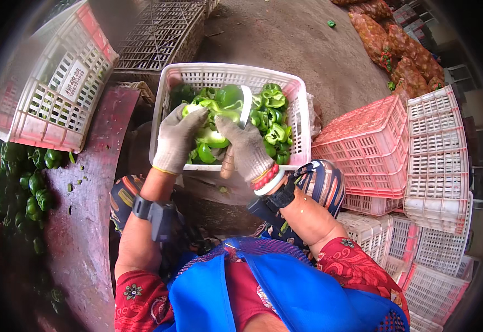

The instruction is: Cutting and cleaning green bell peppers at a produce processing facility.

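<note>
Before me a white plastic crate (306, 124) holds many green bell peppers, some cut open, piled at its right side (273, 98). Over its near half, my left hand (176, 143) in a knitted work glove grips an opened green bell pepper (220, 111) between thumb and fingers. My right hand (251, 151), gloved too, is closed around a knife. The curved, pale blade (246, 101) points away from me, and the wooden handle (227, 164) sticks out below the palm. My right thumb touches the opened pepper. Where the blade meets the pepper, I cannot tell if it is cutting.
Whole green peppers (35, 195) lie on a stained board (86, 207) at left, below a tilted white crate (59, 89) bearing writing. Pink crates (359, 149) and white crates (436, 162) are stacked at right. Filled mesh sacks (411, 62) rest on the ground beyond.
</note>
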### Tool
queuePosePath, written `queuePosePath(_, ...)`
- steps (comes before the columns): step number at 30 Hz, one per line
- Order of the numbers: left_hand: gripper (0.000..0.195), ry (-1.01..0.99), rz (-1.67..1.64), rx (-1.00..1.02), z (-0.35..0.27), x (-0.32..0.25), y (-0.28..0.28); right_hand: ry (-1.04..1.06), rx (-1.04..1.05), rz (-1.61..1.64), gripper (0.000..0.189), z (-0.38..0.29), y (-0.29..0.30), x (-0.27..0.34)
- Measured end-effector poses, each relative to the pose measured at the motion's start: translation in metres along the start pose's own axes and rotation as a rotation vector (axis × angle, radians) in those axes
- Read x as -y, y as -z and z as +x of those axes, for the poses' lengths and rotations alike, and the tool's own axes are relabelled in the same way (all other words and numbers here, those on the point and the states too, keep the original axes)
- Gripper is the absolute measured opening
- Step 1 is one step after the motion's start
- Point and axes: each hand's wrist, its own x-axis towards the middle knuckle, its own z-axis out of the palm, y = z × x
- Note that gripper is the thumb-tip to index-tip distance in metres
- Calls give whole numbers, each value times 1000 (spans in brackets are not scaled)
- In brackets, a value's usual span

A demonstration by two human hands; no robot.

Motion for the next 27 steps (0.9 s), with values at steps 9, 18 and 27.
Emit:
queuePosePath(9,39,-81,-532,-97,-5,-26,38,-98,-140,-51,32,44,24,-2)
queuePosePath(18,53,972,1097,-30,-257,-125,195,-268,-251,573,32,81,77,-33)
queuePosePath(27,79,89,1538,-863,-125,-117,398,-435,26,531,18,70,54,-42)
